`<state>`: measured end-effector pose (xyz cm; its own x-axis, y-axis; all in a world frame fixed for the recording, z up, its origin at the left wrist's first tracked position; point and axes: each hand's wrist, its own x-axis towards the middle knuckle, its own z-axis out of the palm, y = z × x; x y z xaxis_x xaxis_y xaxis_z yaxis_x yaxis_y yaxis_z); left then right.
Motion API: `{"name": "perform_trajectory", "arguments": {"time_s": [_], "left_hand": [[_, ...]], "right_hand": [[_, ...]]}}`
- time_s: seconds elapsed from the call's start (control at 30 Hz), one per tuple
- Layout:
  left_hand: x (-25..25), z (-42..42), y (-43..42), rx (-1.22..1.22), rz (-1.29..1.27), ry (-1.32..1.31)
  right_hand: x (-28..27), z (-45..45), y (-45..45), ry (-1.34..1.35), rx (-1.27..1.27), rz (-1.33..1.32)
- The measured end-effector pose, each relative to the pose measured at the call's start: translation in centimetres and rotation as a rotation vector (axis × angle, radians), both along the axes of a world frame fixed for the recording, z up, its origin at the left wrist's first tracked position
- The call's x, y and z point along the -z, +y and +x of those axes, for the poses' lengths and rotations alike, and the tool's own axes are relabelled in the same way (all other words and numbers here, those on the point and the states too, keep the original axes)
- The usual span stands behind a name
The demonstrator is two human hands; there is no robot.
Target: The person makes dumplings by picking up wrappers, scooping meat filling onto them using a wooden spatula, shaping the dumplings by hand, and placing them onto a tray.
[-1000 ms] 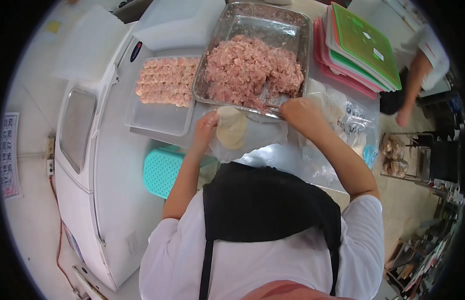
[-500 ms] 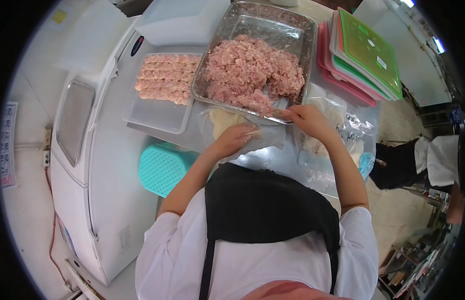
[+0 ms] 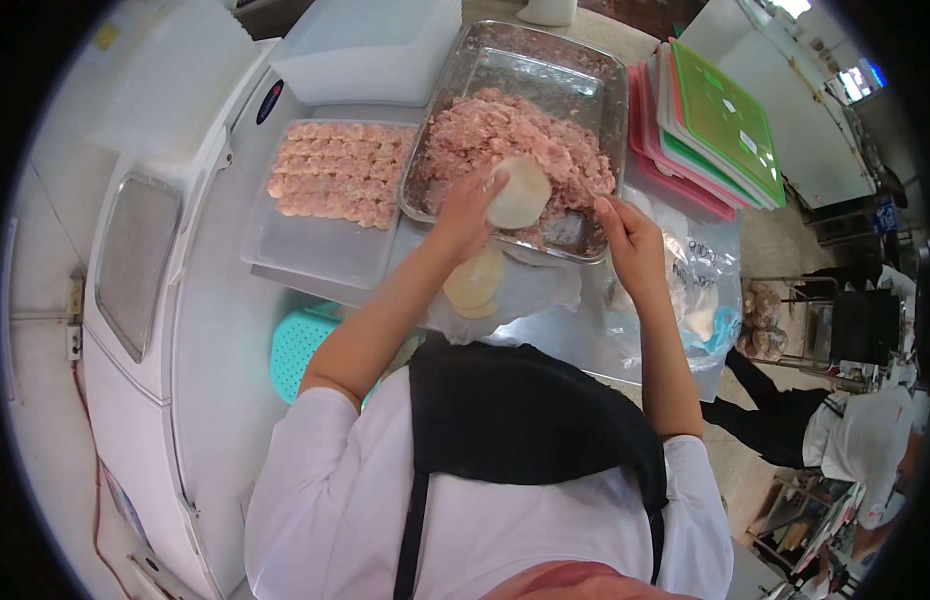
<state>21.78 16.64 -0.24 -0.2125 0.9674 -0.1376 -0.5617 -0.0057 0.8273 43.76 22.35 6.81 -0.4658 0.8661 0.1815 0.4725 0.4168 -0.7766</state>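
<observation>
A round pale dough wrapper (image 3: 521,194) is held at its left edge by my left hand (image 3: 469,212), over the near edge of the metal tray (image 3: 530,38). Pink minced meat (image 3: 505,130) fills much of that tray. At its near right corner my right hand (image 3: 630,238) is closed, fingers pinched together by the meat; a thin tool there is too small to make out clearly. More wrappers (image 3: 475,282) lie on clear plastic below my left hand. Rows of filled dumplings (image 3: 335,172) sit in a translucent plastic tray (image 3: 320,245) to the left.
Stacked translucent containers (image 3: 370,50) stand at the back left, and coloured lids (image 3: 730,120) at the right. Plastic bags of wrappers (image 3: 690,270) lie beside my right arm. A turquoise basket (image 3: 303,345) is below the table's left edge. Another person (image 3: 855,430) is at the far right.
My left hand has risen from the wrapper pile to the metal tray, now with a wrapper in it. My right hand has shifted slightly right. The other person has moved.
</observation>
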Motion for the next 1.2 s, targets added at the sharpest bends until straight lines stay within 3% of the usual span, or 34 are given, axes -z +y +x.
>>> {"name": "perform_trajectory", "arguments": {"time_s": [0.1,0.23,0.37,0.5,0.63,0.77,0.87,0.97,1.0,1.1,1.2], "left_hand": [[-4.2,-0.1,1.0,-0.011,0.12,-0.442],[-6.3,-2.2,1.6,-0.165,0.055,-0.74],[-1.2,-6.6,1.8,-0.243,0.056,-0.677],[-1.7,-8.1,0.4,-0.26,0.009,-0.618],[0.3,-9.0,0.7,-0.195,-0.024,-0.576],[1.7,-7.7,0.8,-0.108,0.007,-0.391],[0.3,-5.3,1.3,-0.089,-0.063,-0.593],[-2.3,-3.0,1.9,-0.066,0.035,-0.73],[-5.7,-2.0,1.1,-0.094,0.033,-0.648],[-6.2,-2.5,2.0,-0.104,0.059,-0.742],[-3.2,-3.7,3.1,-0.153,0.064,-0.781]], "right_hand": [[0.8,-3.0,-0.6,0.192,-0.035,0.083],[2.0,-4.0,-1.0,-0.085,-0.093,0.227],[0.2,-0.8,0.8,-0.5,-0.187,0.21],[1.4,0.5,3.2,-1.066,-0.189,0.223],[2.2,-1.2,1.0,-0.905,-0.265,0.165],[2.2,-0.4,-0.1,-0.386,-0.142,-0.189],[1.1,-1.6,-0.8,-0.095,-0.067,-0.39],[1.4,-3.6,-2.3,0.167,0.023,-0.437],[2.5,-4.0,-2.5,0.159,0.014,-0.427],[4.3,-2.8,-1.8,-0.005,-0.081,0.091],[-1.3,-0.5,-2.4,-0.41,-0.145,0.304]]}}
